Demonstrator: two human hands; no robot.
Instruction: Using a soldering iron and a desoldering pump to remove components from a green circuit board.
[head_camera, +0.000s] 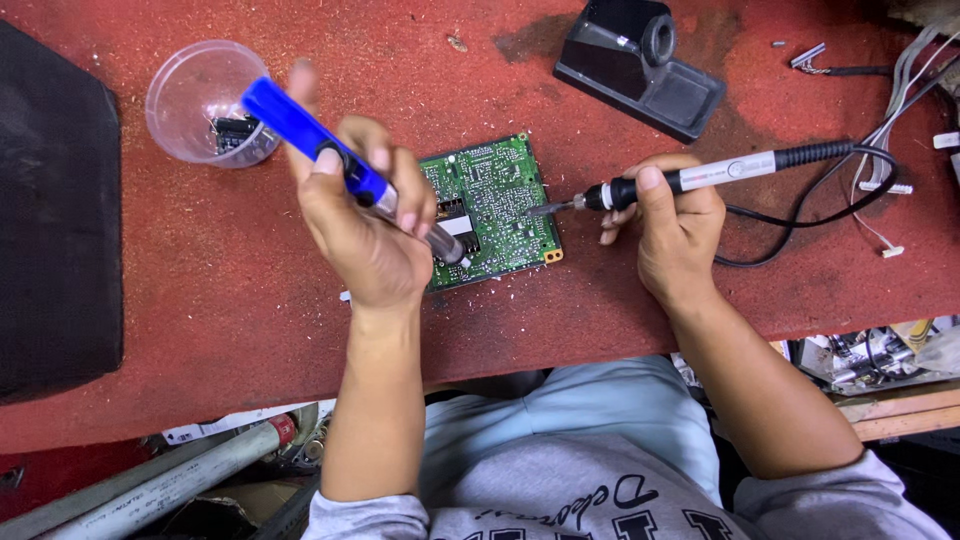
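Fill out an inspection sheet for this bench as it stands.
Surface: red bench top, stained, specks near the board.
Job's things: green circuit board lying flat; blue desoldering pump; soldering iron, tip at the board.
Clutter: clear cup holding small parts; black iron stand.
Hands: left hand grips the pump; right hand grips the iron.
Cables: black cord loops right; white wires.
Surroundings: black block at left; pipes below.

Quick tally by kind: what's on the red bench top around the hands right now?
Green circuit board: 1
Handheld tools: 2, a blue-handled desoldering pump in the left hand and a black and grey soldering iron in the right hand
Black iron stand: 1
Clear plastic cup: 1
Total: 5
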